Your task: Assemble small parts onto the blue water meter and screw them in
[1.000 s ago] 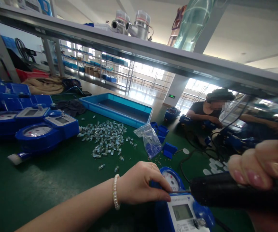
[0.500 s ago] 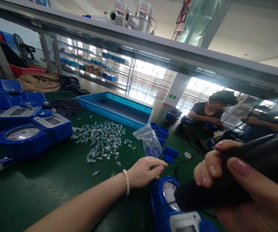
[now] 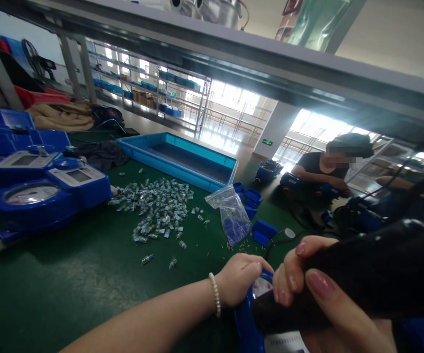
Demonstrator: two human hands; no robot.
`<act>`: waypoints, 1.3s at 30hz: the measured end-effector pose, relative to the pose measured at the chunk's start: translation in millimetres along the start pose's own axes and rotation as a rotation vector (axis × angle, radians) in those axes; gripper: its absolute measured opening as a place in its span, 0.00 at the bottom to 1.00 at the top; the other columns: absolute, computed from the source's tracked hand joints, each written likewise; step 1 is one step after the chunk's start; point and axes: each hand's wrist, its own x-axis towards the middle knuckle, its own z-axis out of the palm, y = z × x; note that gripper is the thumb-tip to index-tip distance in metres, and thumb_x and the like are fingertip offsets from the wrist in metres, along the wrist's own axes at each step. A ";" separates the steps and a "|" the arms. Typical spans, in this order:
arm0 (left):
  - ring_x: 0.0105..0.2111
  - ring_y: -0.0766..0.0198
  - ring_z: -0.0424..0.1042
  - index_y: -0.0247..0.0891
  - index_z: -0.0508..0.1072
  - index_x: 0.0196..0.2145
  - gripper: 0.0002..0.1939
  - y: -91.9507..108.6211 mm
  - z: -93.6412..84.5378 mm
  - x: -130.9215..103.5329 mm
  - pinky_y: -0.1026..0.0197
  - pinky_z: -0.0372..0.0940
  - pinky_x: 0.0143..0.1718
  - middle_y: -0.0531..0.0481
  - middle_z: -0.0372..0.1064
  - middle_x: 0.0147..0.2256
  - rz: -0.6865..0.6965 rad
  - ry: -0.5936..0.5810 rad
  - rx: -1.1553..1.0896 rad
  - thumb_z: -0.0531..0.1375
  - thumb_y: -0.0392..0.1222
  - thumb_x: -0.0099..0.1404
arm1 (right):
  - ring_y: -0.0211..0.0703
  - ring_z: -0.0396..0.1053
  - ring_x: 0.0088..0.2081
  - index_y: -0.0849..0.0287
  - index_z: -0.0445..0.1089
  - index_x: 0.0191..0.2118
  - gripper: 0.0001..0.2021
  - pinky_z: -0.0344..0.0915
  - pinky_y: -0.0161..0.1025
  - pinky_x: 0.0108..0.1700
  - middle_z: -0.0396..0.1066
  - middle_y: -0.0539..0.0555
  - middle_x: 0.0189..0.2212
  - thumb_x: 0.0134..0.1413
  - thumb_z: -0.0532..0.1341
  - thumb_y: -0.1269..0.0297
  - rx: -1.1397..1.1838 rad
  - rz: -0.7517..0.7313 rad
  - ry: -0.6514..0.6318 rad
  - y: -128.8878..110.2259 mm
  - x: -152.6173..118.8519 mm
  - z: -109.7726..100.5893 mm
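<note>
My right hand [image 3: 330, 294] is wrapped round a black cylindrical tool [image 3: 366, 274], held over a blue meter [image 3: 247, 318] at the bottom of the view. My left hand [image 3: 241, 277], with a pearl bracelet at its wrist, rests at the far edge of that meter. Its fingers are curled, and what they hold, if anything, is hidden. The tool and my right hand cover much of the meter's dial. Just beyond my left hand lie small scattered screws [image 3: 247, 245] and a clear bag [image 3: 234, 223] with blue pieces in it.
Many small clear-and-metal parts [image 3: 160, 206] are heaped on the green mat. Behind them stands a blue tray [image 3: 182, 179]. More blue meters [image 3: 50, 196] crowd the left. A shelf beam [image 3: 212, 46] crosses above. A person [image 3: 330, 162] sits at the back right.
My left hand has moved right and its fingers have curled in at the meter. The black tool in my right hand has shifted a little left and down. The camera view has tilted slightly.
</note>
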 end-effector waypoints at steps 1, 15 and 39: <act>0.34 0.57 0.71 0.32 0.76 0.32 0.20 -0.4 0.4 -0.4 0.57 0.66 0.40 0.46 0.73 0.29 -0.003 0.007 -0.012 0.47 0.44 0.65 | 0.36 0.66 0.21 0.52 0.67 0.35 0.08 0.66 0.36 0.29 0.66 0.46 0.19 0.50 0.66 0.60 0.028 0.008 0.017 -0.4 0.2 1.4; 0.33 0.59 0.69 0.34 0.76 0.28 0.19 -1.5 1.8 -2.0 0.60 0.65 0.39 0.48 0.72 0.27 -0.003 0.064 -0.054 0.47 0.42 0.64 | 0.36 0.65 0.22 0.54 0.67 0.34 0.05 0.63 0.35 0.29 0.66 0.46 0.19 0.53 0.63 0.62 0.073 -0.013 -0.127 -1.0 2.7 -3.2; 0.40 0.55 0.72 0.31 0.76 0.41 0.22 2.0 -0.8 -10.0 0.55 0.64 0.47 0.43 0.75 0.39 0.054 0.027 -0.141 0.47 0.48 0.67 | 0.38 0.66 0.22 0.56 0.69 0.44 0.12 0.67 0.36 0.26 0.65 0.48 0.21 0.52 0.63 0.63 0.133 -0.067 0.007 -24.5 6.0 -9.2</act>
